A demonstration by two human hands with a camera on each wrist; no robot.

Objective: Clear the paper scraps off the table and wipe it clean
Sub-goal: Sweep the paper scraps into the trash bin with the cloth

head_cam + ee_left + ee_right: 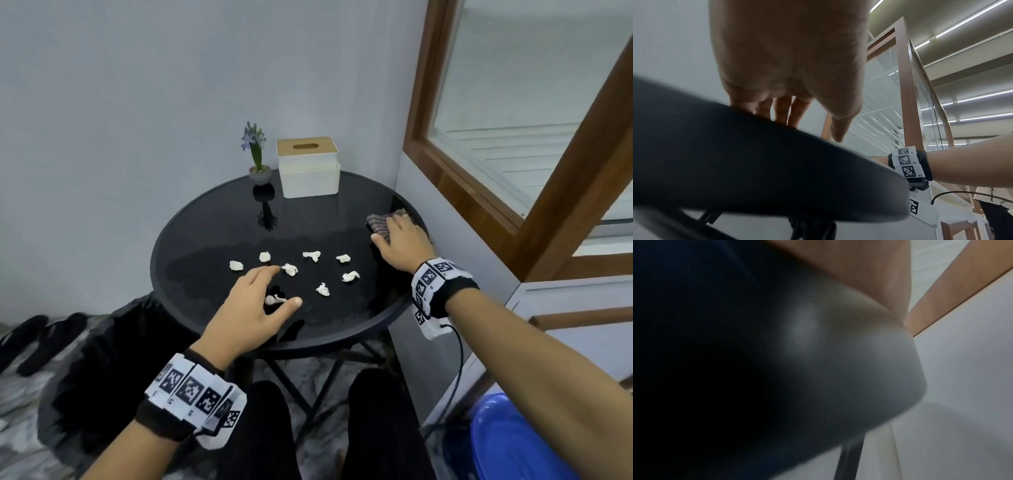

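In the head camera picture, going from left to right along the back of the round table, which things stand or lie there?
Potted flower → tissue box → folded cloth under the right hand.

1. A potted purple flower (256, 150) stands at the far edge, just left of the box.
2. A white tissue box (308, 169) with a wooden lid stands beside it.
3. A wood-framed window (527, 137) fills the right side.
4. Dark slippers (30, 339) lie on the floor at left.
5. A blue bucket (513, 442) sits at lower right.
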